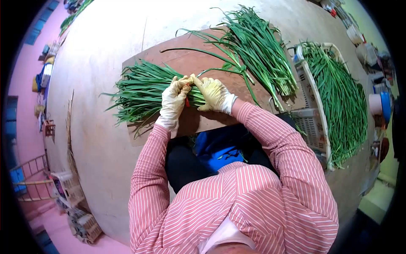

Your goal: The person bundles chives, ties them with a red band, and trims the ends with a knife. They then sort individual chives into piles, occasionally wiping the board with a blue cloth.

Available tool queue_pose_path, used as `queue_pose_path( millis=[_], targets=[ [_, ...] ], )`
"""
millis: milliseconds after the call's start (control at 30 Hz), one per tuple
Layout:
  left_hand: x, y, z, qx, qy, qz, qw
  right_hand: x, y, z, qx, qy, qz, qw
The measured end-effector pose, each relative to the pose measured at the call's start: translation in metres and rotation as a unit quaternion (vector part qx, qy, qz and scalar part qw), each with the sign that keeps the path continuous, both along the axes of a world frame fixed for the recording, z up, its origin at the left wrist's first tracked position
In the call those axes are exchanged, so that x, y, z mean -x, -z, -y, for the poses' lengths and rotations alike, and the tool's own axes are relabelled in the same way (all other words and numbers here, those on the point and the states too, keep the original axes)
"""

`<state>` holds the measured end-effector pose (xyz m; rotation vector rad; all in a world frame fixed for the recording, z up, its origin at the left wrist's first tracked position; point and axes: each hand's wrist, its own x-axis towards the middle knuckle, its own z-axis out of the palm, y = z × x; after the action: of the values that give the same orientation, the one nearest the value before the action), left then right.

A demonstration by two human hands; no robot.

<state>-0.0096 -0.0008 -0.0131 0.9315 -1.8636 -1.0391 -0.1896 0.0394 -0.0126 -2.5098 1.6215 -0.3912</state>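
A bunch of green garlic chives lies on a brown board, its leaf tips to the left and its stems under my hands. My left hand, in a pale rubber glove, is closed with its fingertips at a narrow red tie around the bunch. Gloved as well, my right hand curls over the stem end, and its fingertips meet those of my left hand on top of the bunch. What sits between the touching fingertips is partly hidden.
A larger loose pile of chives lies at the board's upper right, with several stray stalks beside it. To the right stands a white plastic crate heaped with chives. A dry stick lies on the floor at left.
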Motion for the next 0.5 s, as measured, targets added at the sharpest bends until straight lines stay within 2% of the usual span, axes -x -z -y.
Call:
queue_pose_path(
  millis=[67, 133, 167, 267, 333, 367, 400, 467, 500],
  targets=[
    [0.001, -0.001, 0.002, -0.019, -0.015, 0.032, 0.999, 0.006, 0.002, 0.003, -0.026, 0.008, 0.038, 0.999],
    [-0.004, 0.009, 0.007, -0.013, -0.002, 0.023, 1.0, 0.016, 0.005, 0.008, -0.105, -0.014, 0.177, 0.979],
    [-0.006, 0.008, 0.006, -0.03, -0.005, 0.015, 0.999, 0.026, -0.003, 0.012, -0.195, -0.001, 0.26, 0.946],
    [-0.006, 0.005, 0.003, -0.111, -0.006, -0.04, 0.993, 0.074, -0.011, 0.002, -0.23, 0.132, 0.461, 0.847],
    [-0.004, 0.006, 0.005, -0.221, -0.007, -0.123, 0.967, 0.096, -0.006, -0.006, -0.176, 0.172, 0.485, 0.839],
    [-0.003, 0.004, 0.008, -0.218, -0.002, -0.123, 0.968, 0.099, -0.009, -0.012, -0.198, 0.221, 0.515, 0.804],
    [-0.006, 0.002, 0.008, -0.196, 0.002, -0.093, 0.976, 0.101, -0.004, -0.015, -0.195, 0.224, 0.516, 0.804],
    [-0.004, -0.003, 0.006, -0.174, 0.006, -0.063, 0.983, 0.096, 0.002, -0.019, -0.2, 0.187, 0.617, 0.737],
    [-0.004, -0.005, 0.005, -0.174, 0.016, -0.069, 0.982, 0.094, 0.005, -0.02, -0.187, 0.18, 0.625, 0.736]
  ],
)
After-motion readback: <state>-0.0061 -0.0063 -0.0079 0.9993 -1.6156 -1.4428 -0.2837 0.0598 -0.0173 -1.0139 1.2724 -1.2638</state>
